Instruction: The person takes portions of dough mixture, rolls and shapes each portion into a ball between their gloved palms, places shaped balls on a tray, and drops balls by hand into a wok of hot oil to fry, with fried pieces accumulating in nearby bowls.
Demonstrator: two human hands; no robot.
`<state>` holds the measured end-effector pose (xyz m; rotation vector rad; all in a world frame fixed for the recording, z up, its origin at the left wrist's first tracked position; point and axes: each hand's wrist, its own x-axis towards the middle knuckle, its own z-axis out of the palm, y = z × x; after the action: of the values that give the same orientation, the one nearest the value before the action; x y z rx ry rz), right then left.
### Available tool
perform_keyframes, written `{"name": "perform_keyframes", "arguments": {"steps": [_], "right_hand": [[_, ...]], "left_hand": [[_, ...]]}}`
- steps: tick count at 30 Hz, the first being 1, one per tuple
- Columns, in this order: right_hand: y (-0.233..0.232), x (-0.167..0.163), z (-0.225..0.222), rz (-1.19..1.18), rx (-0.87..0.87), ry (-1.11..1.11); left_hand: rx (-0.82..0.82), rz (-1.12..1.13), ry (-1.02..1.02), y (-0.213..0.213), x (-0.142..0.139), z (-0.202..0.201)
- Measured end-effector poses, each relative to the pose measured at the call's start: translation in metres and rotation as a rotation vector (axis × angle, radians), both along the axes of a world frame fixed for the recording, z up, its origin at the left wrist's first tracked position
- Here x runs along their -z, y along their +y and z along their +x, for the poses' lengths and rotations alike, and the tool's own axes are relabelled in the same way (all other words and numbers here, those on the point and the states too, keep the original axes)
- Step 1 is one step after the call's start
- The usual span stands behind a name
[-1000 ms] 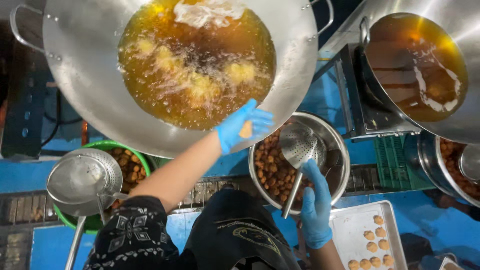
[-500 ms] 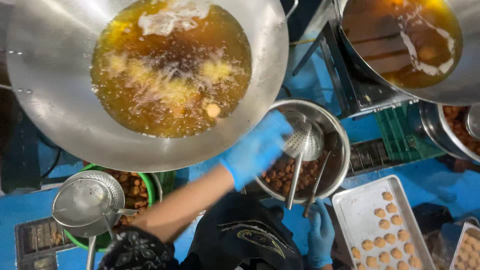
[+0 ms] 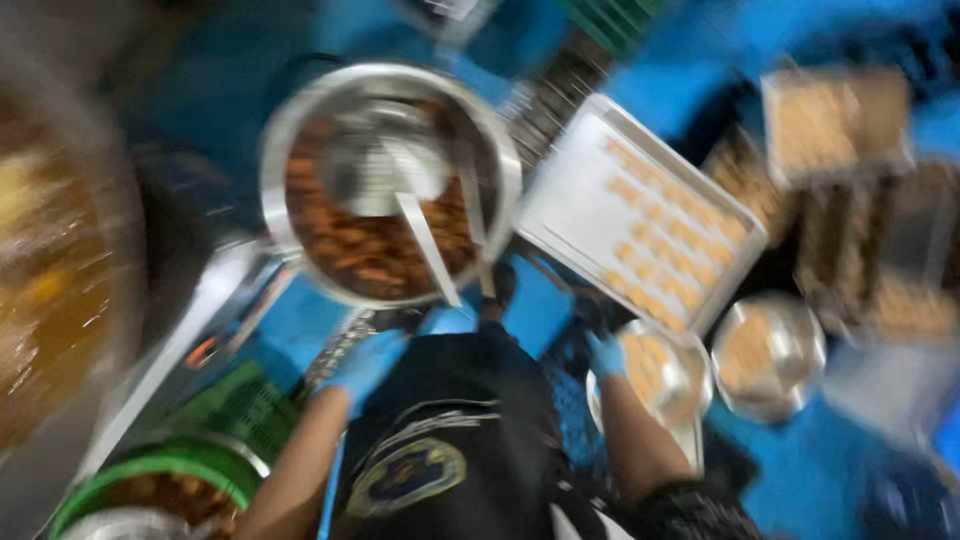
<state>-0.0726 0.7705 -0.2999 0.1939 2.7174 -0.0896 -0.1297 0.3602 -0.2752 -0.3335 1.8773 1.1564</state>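
Nearest us, at the bottom left, sits a green-rimmed bowl [image 3: 150, 480] of brown fried pieces. Just beyond it our left hand [image 3: 365, 362], in a blue glove, hangs low in front of our dark apron [image 3: 450, 440]; the blur keeps us from telling how far its fingers are open, and we see nothing in it. Our right hand [image 3: 605, 352], also gloved in blue, rests at the near edge of a small steel bowl [image 3: 655, 375] of pale dough pieces; we cannot tell its finger state either. Farther off, a large steel bowl [image 3: 390, 180] holds browned pieces and a strainer ladle [image 3: 395, 175]. To its right lies a tray [image 3: 640, 215] of pale pieces. Far left we see the wok [image 3: 50, 280] of oil.
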Motion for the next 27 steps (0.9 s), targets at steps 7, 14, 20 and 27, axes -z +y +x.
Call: {"name": "perform_keyframes", "arguments": {"steps": [7, 14, 20, 27], "right_hand": [[0.104, 0.048, -0.068, -0.583, 1.231, -0.042], [0.172, 0.122, -0.123, -0.197, 1.027, 0.279], [0.17, 0.137, -0.158, -0.1, 1.333, -0.018], [0.16, 0.124, -0.178, -0.165, 1.451, 0.083]], "left_hand": [[-0.545, -0.261, -0.469, 0.033, 0.044, 0.051], [-0.573, 0.083, -0.326, 0.167, 0.047, 0.0], [-0.206, 0.181, -0.185, 0.249, 0.027, -0.031], [-0.288, 0.055, -0.263, 0.266, 0.022, -0.047]]}}
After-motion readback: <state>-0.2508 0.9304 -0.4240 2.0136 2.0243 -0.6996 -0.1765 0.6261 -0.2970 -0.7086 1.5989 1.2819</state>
